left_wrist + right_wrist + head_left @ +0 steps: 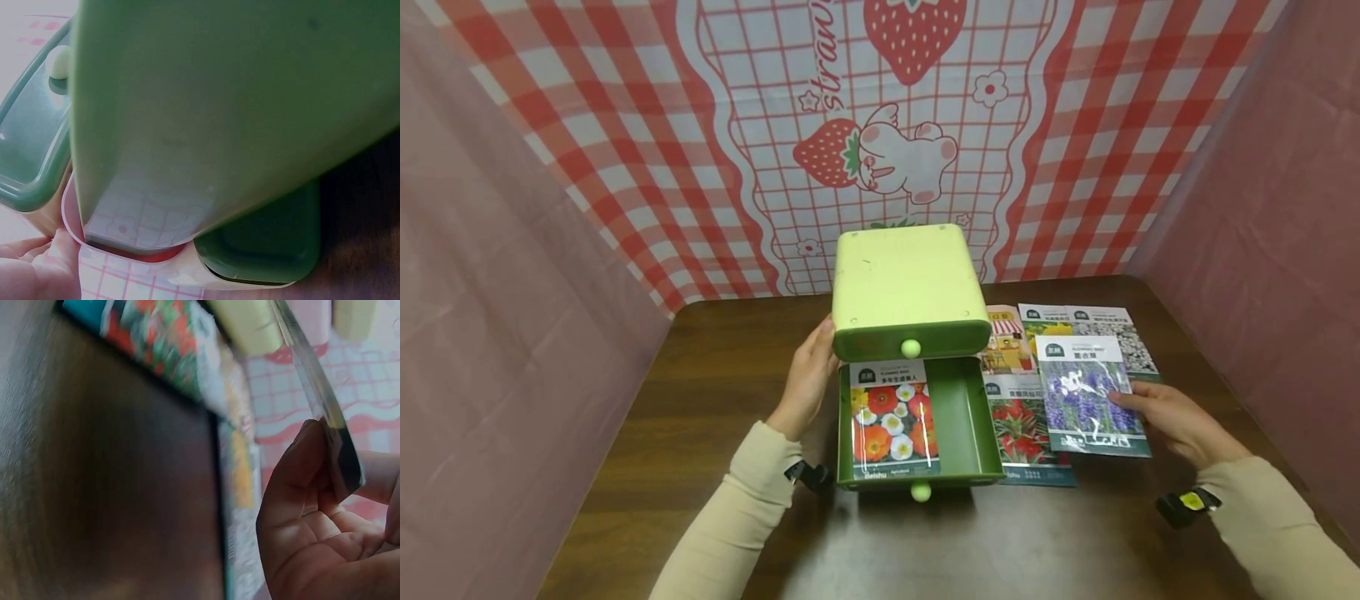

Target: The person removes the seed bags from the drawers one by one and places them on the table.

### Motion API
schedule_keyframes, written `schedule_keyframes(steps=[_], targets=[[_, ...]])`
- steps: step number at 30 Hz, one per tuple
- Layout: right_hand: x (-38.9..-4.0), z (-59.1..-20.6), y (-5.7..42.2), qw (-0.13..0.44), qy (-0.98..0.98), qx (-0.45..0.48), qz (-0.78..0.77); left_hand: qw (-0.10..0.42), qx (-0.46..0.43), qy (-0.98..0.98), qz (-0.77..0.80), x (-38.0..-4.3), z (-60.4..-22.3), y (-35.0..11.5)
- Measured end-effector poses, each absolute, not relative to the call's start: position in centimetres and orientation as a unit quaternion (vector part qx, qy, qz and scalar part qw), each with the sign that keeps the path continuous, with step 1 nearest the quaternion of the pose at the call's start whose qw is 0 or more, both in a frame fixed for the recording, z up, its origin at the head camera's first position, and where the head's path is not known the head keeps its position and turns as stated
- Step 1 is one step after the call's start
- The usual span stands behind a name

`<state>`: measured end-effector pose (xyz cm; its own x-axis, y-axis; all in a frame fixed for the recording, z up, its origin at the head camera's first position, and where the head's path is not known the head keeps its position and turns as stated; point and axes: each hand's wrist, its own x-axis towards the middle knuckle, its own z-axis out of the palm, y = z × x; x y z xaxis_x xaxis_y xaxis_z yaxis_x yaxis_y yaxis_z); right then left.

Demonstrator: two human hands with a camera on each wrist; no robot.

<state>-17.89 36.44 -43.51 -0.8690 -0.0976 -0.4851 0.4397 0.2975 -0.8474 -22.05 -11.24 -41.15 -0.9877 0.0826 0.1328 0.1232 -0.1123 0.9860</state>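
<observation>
A small pale-green drawer cabinet (910, 275) stands mid-table, with a green drawer (966, 417) pulled out below its top one. In that drawer lies a flower seed packet (891, 425) showing red, orange and white blooms. My left hand (808, 375) rests against the cabinet's left side, fingers fairly straight; the left wrist view has this hand (40, 269) beside the drawer opening. To the right, my right hand (1180, 421) pinches a purple-flower seed packet (1078, 400) between thumb and fingers, over other packets. The right wrist view shows the pinched packet (319, 387) edge-on.
Under and around the held packet lie a red-flower packet (1026, 429), a packet with a shop drawing (1006, 337), a yellow-flower packet (1047, 321) and a white-flower packet (1120, 337). Another green drawer front (269, 237) is closed below the pulled-out one. A checked strawberry cloth (700, 208) hangs behind.
</observation>
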Motion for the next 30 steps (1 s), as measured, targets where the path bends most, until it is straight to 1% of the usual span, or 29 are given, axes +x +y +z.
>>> schedule_keyframes(steps=[5,9,13,20,27,30], targets=[[-18.7,-45.3,37.1,0.235,0.781,0.133,-0.564,0.015,-0.079,-0.666,-0.742,-22.0,-41.2,-11.2],[-19.1,-46.3,37.7,0.241,0.808,0.13,-0.522,0.013,-0.078,-0.667,-0.741,-22.0,-41.1,-11.2],[-19.3,-46.8,37.9,0.252,0.836,0.132,-0.469,0.012,-0.077,-0.669,-0.739,-22.0,-41.1,-11.2],[-19.2,-47.1,37.8,0.274,0.838,0.144,-0.448,0.013,-0.082,-0.665,-0.742,-22.0,-41.0,-11.2],[-19.0,-47.5,37.7,0.246,0.846,0.115,-0.458,0.013,-0.081,-0.668,-0.74,-22.0,-41.0,-11.2],[-18.8,-47.4,37.7,0.244,0.85,0.107,-0.454,0.013,-0.08,-0.669,-0.739,-22.0,-41.1,-11.2]])
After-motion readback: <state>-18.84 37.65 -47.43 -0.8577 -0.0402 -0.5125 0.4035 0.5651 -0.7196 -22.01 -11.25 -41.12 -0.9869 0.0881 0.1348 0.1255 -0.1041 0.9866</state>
